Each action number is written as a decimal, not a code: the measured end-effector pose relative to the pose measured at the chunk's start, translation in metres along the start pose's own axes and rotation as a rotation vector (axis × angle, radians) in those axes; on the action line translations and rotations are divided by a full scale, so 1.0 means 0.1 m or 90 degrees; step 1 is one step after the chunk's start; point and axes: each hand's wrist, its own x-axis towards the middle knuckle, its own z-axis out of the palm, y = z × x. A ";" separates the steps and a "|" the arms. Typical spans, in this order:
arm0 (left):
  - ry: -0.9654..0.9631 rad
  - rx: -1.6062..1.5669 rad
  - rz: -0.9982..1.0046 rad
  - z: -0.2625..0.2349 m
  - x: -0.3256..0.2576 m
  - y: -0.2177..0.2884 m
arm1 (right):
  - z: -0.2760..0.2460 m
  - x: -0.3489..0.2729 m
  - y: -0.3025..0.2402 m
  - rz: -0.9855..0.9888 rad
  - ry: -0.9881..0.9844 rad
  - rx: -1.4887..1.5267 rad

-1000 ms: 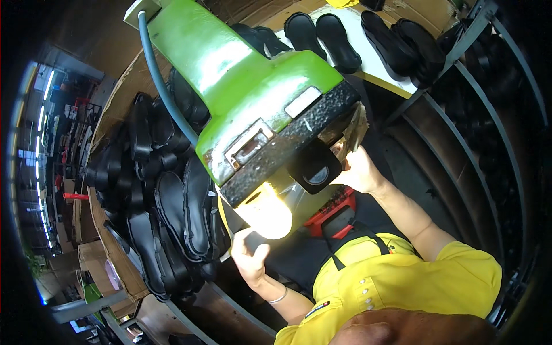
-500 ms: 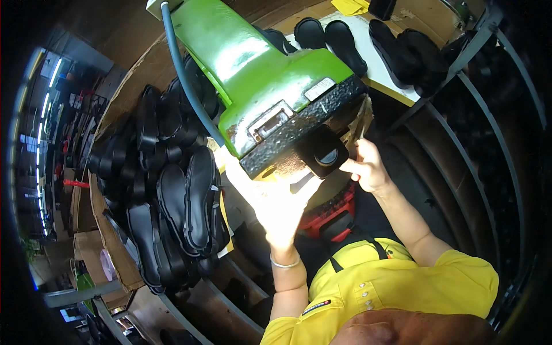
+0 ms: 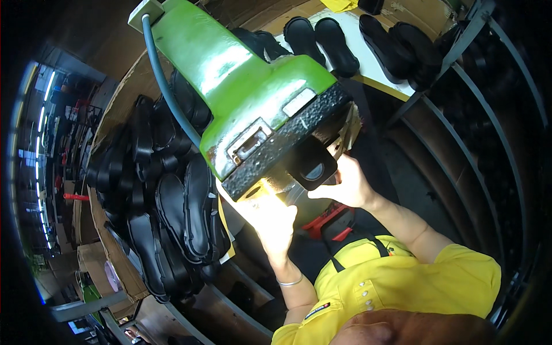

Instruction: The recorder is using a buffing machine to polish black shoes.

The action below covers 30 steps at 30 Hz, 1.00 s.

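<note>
Both my hands are raised to the lit underside of a green machine head with a rough black lower edge. My left hand is washed out by bright light at the near left edge. Its thumb stands apart; glare and the machine hide the other fingers. My right hand is just right of a black bracket with a round opening. The right thumb points left below the bracket, spread away from the fingers, whose tips are partly hidden. Whether either hand touches a workpiece under the head cannot be seen.
Black shoe soles are heaped in a cardboard box on the left. More black soles lie on a white board at the back. Curved metal rack bars stand on the right. A blue-grey cable runs along the machine.
The machine head appears lower and farther left in the picture. My right hand has moved left, and its thumb is spread wider. The left thumb now shows separately beside the glare.
</note>
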 end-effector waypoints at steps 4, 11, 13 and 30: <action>0.010 -0.003 0.068 0.16 -0.05 -0.11 | 0.00 -0.01 -0.06 0.036 -0.033 -0.038; 0.034 0.076 0.175 0.54 0.15 -0.02 | -0.10 -0.26 0.45 0.056 0.010 0.199; 0.034 0.036 0.158 0.66 0.12 0.03 | -0.15 -0.62 0.75 0.142 -0.109 0.086; 0.068 -0.125 0.063 0.65 -0.04 -0.06 | -1.36 -0.76 0.68 0.258 0.202 0.196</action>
